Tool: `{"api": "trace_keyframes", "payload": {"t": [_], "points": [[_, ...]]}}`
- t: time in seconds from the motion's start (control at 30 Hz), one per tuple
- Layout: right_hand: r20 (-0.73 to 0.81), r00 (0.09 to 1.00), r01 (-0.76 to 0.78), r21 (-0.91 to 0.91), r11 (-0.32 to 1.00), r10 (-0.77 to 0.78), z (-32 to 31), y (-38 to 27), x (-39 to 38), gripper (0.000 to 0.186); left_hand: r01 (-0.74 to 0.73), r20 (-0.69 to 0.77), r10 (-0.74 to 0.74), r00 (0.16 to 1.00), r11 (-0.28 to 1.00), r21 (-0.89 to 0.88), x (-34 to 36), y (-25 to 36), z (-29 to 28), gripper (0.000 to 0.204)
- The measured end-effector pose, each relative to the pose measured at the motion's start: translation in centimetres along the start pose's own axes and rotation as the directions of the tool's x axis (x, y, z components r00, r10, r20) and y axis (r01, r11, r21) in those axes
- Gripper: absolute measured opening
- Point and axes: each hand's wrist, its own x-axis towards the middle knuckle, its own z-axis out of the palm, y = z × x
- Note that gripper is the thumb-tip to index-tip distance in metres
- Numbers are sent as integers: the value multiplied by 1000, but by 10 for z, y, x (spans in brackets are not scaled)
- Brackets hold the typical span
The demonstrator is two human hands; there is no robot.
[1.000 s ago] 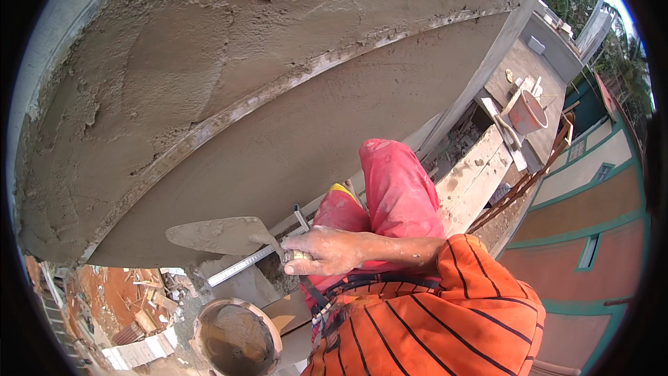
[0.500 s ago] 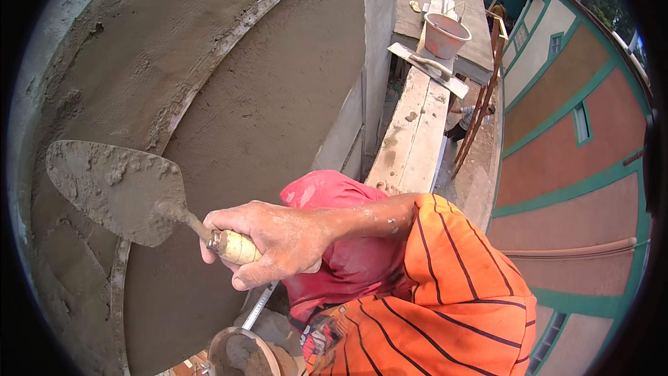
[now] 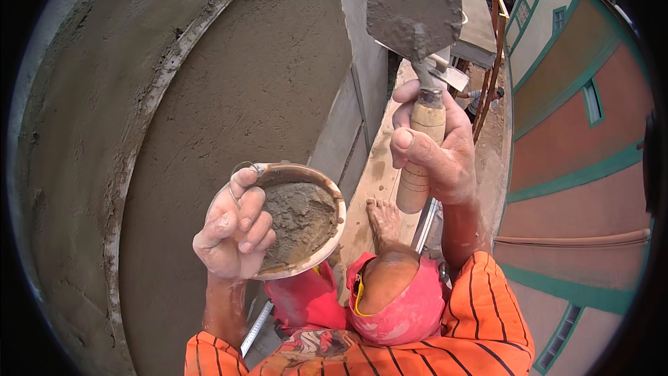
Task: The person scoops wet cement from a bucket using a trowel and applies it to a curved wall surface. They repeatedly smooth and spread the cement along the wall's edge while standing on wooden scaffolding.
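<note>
My right hand (image 3: 445,146) is wrapped round the wooden handle of a trowel (image 3: 415,14). Its blade points up and away, smeared with grey mortar. At the left, my left hand (image 3: 233,230) grips a small bucket (image 3: 339,226) at its rim, with the thin wire handle looped by the fingers. Lumpy wet mortar (image 3: 298,219) lies inside the bucket, which is tilted toward me. Left of it rises a wall (image 3: 229,97) coated in damp mortar, crossed by a pale curved-looking strip (image 3: 145,111).
Below me runs a wooden plank (image 3: 372,167), with my bare foot (image 3: 385,221) on it. A flat float (image 3: 454,78) lies farther along it, partly behind the trowel. A person (image 3: 480,99) is on the ground beyond, by wooden posts (image 3: 495,63). A painted building (image 3: 584,160) stands at right.
The trowel has swung from the wall at the left to upright at the upper centre. The bucket has come up from the lower edge, now in my left hand.
</note>
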Motion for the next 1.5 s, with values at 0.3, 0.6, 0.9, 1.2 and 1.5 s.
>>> {"api": "trace_keyframes", "payload": {"t": [0.3,0.6,0.9,1.2,1.5], "points": [[-606,771,-320,-103,942,196,-158,87,-48,38,267,-101,-250,963,932,245,268,-145,-81,33],[-658,634,-559,-28,829,406,-192,143,-75,28,443,-230,-381,896,804,396,434,-219,-127,23],[-644,707,-588,-307,749,291,-245,158,-52,35,429,-525,-214,824,841,330,433,-214,-235,16],[-641,730,-669,-599,440,238,-305,152,-12,40,529,-593,-106,798,594,606,436,-212,-238,19],[-369,929,-369,-927,-65,-11,-334,76,71,38,566,-564,-117,817,-26,824,455,-191,-235,19]]}}
